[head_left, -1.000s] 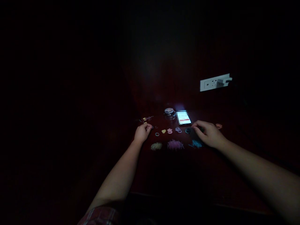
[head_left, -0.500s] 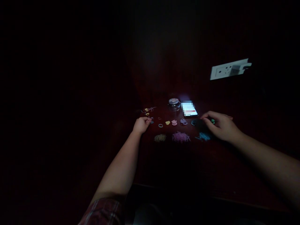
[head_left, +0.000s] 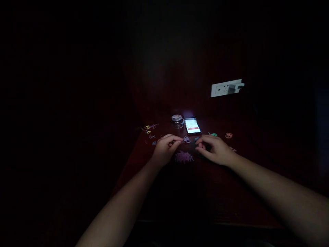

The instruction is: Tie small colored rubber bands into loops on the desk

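My left hand (head_left: 167, 148) has its thumb and index fingertip together at the left edge of a small cluster of purple rubber bands (head_left: 186, 139). Whatever is in that pinch is too small to see. To the right, my right hand (head_left: 216, 150) is curled, its fingertips beside a few teal rubber bands (head_left: 196, 139); anything within those fingers is hidden. Just below and between the hands lies a loose pile of purple-pink strips (head_left: 184, 157). Green rubber bands (head_left: 212, 134) and orange rubber bands (head_left: 228, 135) rest beyond my right hand.
A lit phone (head_left: 193, 126) lies behind the bands, with a lidded round jar (head_left: 177, 121) to its left. Scattered yellow rubber bands (head_left: 148, 129) and purple bits are at the left. A wall socket (head_left: 226, 88) holds a plug. The room is very dark.
My left hand has moved right, toward the purple bands. My right hand has shifted left and now covers the blue pile's place. The camera view has turned to the right.
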The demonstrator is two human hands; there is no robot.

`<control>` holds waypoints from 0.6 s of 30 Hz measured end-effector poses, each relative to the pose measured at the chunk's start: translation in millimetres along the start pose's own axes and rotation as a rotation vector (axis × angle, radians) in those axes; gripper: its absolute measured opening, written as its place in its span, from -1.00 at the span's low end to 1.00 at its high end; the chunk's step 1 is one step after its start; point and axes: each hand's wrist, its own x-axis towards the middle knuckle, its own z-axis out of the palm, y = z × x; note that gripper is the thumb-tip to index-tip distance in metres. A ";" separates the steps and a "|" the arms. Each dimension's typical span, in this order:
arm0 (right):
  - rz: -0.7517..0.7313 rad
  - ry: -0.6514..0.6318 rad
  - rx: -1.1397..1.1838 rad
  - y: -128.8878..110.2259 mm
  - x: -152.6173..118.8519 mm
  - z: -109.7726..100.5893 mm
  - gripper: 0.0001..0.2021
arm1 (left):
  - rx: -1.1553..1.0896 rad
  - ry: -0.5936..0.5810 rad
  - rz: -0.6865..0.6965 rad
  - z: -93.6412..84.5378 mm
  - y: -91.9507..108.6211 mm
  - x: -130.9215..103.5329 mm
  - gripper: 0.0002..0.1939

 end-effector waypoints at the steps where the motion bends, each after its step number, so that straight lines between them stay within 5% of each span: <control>1: -0.020 -0.013 0.008 -3.8 0.2 0.6 -0.88 | -0.031 0.003 0.027 6.8 7.5 -2.5 -0.87; 5: -0.056 -0.036 0.044 -14.2 0.4 2.2 -0.89 | -0.095 -0.026 0.040 19.7 16.6 -7.8 -0.86; 18: -0.009 -0.057 0.128 -13.4 -3.2 4.8 -0.87 | -0.173 -0.110 0.024 21.6 23.3 -8.8 -0.85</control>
